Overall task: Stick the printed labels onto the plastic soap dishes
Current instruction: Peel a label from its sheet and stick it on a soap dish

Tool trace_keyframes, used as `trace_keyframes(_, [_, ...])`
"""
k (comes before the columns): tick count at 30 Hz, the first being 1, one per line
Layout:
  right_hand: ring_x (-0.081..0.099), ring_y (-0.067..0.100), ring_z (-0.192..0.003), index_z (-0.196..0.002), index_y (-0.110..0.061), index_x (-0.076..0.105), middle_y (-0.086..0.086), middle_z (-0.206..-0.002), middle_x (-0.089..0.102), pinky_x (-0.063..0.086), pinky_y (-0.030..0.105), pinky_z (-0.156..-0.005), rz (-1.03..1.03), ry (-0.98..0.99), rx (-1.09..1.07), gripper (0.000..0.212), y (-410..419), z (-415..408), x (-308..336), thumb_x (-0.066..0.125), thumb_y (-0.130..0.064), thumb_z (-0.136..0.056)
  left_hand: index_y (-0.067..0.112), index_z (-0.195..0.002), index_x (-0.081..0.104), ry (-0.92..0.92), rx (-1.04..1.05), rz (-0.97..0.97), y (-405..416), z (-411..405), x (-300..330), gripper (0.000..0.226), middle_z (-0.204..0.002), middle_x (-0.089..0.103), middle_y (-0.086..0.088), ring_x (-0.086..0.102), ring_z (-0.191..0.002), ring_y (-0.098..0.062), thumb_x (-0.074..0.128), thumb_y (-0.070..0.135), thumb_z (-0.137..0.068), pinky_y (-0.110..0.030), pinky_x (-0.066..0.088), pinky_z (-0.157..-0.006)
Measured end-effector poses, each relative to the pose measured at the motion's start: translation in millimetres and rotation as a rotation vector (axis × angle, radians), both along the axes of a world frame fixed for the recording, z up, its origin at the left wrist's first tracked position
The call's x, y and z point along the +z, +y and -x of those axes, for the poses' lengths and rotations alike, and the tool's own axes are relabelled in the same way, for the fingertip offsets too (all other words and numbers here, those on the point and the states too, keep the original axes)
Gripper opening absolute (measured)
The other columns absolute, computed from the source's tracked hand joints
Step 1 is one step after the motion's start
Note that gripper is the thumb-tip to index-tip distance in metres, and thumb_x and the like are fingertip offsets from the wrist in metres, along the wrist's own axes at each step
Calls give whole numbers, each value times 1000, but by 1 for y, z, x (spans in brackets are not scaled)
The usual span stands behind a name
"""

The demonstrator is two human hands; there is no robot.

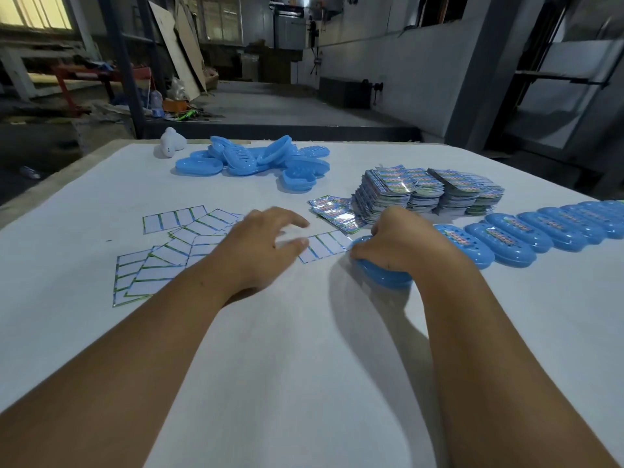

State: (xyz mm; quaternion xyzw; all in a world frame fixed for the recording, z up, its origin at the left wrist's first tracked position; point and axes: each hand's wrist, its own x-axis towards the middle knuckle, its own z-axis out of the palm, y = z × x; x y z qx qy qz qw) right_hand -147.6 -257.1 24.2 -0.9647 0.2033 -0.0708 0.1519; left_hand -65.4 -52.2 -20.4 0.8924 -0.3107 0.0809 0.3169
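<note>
Two hands work at the middle of the white table (pixel 304 349): the right hand (pixel 398 244) curls down over a blue oval plastic soap dish (pixel 381 276), long axis running left-right. The left hand (pixel 263 244) hovers loosely spread just beside, holding nothing I can see. Just beyond lies a peeled backing sheet (pixel 326 246), then printed label sheets (pixel 337 212) and stacked labels (pixel 429 190). Unlabelled blue dishes (pixel 256 162) lie far, well apart.

1. Soap dishes (pixel 499 243): smooth blue plastic with a soft gloss.
2. Labels (pixel 429 187): shiny, foil-like printed paper, stacked.
3. Backing sheets (pixel 175 219): plain matt white paper.
4. Tabletop (pixel 304 349): matt white covering.
</note>
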Motion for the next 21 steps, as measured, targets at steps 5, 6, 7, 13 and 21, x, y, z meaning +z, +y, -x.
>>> trace_keyframes(5, [53, 32, -85, -78, -15, 58, 5, -78, 56, 40, 30, -59, -31, 15, -6, 24, -5, 0, 0, 73, -34, -75, 45, -120, 65, -98, -95, -277, -7, 3, 5, 38, -128, 62, 20, 47, -126, -9, 46, 60, -91, -30, 33, -100])
trace_keyframes(6, [56, 33, -97, -93, -14, 65, 7, -93, 63, 49, 33, -71, -29, 21, -11, 22, -7, 0, 0, 72, -29, -78, 45, -122, 64, -120, -80, -326, -7, 3, 7, 38, -130, 61, 19, 44, -128, -9, 45, 60, -92, -32, 31, -102])
trace_keyframes(7, [56, 35, -108, -108, -14, 66, 9, -108, 65, 52, 37, -84, -25, 25, -21, 29, -9, -1, 0, 70, -24, -81, 45, -123, 63, -135, -69, -367, -7, 3, 9, 37, -132, 60, 18, 42, -131, -9, 45, 59, -94, -33, 30, -105])
trace_keyframes(13, [51, 39, -123, -123, -20, 65, 13, -132, 57, 49, 43, -101, 21, -22, -60, 38, -17, 0, 0, 57, -11, -87, 35, -114, 66, -222, 121, -601, -4, 16, 21, 44, -118, 66, 8, 50, -114, -13, 34, 60, -97, -37, 34, -101])
trace_keyframes(21, [51, 39, -125, -132, -23, 62, 12, -134, 60, 51, 43, -99, -6, -4, 3, 50, -7, -12, -8, 63, -11, -84, 25, -84, 42, -83, 497, -757, 24, 19, 31, 45, -83, 47, 2, 40, -88, -20, 30, 67, -95, -43, 36, -93])
